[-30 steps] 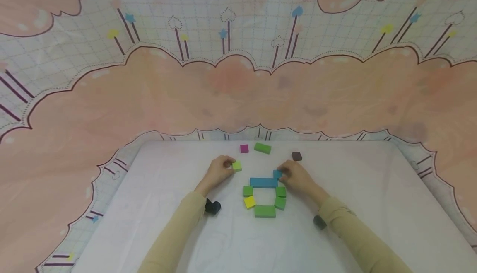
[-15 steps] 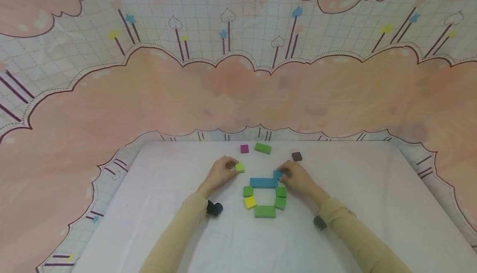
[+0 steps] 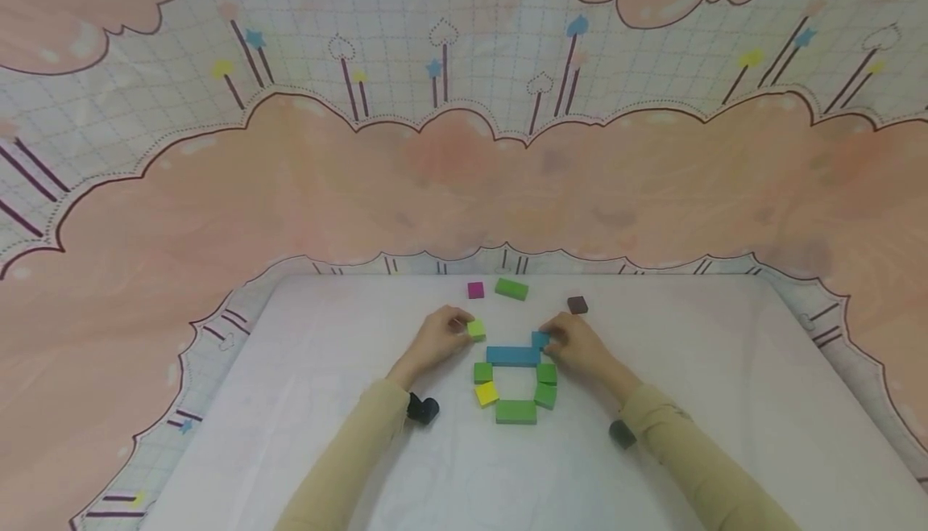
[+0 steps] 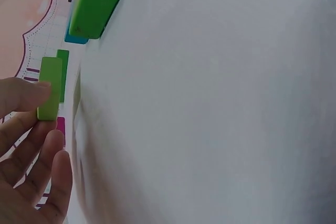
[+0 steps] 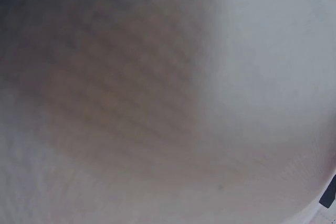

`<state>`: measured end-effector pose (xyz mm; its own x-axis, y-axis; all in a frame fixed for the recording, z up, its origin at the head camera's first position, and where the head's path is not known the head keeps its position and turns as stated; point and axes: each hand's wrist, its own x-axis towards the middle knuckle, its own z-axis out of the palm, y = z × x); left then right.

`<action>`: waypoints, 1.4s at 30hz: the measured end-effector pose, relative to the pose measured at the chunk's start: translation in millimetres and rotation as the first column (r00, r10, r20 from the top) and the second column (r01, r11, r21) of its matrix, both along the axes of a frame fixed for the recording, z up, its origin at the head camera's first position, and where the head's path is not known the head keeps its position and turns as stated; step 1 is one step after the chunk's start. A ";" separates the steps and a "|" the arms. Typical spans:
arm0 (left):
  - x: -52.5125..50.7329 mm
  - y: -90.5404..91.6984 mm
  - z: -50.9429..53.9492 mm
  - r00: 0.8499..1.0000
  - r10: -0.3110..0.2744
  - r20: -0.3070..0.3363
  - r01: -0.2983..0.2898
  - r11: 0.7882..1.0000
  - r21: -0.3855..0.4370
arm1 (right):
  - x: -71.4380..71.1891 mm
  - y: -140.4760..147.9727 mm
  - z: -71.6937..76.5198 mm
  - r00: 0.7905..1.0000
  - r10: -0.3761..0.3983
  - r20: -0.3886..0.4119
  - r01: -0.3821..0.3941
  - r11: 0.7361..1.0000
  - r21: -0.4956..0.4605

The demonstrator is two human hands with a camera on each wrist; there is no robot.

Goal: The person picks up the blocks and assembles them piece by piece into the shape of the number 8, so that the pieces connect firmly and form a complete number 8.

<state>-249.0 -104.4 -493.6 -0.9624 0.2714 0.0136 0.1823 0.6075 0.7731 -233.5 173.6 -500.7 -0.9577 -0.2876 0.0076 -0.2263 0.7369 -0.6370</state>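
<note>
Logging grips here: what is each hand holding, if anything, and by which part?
Left hand: lime block, pinched by its left side in the head view. Right hand: small blue block, pinched by its right side there.

L grip (image 3: 438,338), R grip (image 3: 577,344) fwd, pinched

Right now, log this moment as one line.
left hand: pinches lime block | right hand: holds small blue block | yellow block: on table

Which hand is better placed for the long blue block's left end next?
Probably the left hand: it pinches a lime block near that end; the right hand holds a small blue block at the other.
</note>
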 end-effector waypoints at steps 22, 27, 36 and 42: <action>0.3 7.7 -4.8 0.997 -0.078 0.028 0.080 0.996 -0.041 | -1.1 -0.1 0.3 1.000 0.007 -0.005 -0.007 1.000 -0.008; 0.1 7.0 -7.4 0.996 -0.086 0.035 0.088 0.995 -0.051 | 0.1 -1.0 1.1 1.000 0.001 0.005 -0.001 1.000 -0.016; -0.4 5.8 -9.1 0.994 -0.105 0.038 0.107 0.993 -0.047 | 1.4 -2.0 2.2 1.000 0.012 -0.007 -0.012 1.000 -0.024; -0.6 5.8 -8.3 0.993 -0.115 0.032 0.117 0.991 -0.059 | 0.0 -1.2 0.6 1.000 0.015 -0.017 -0.015 1.000 -0.024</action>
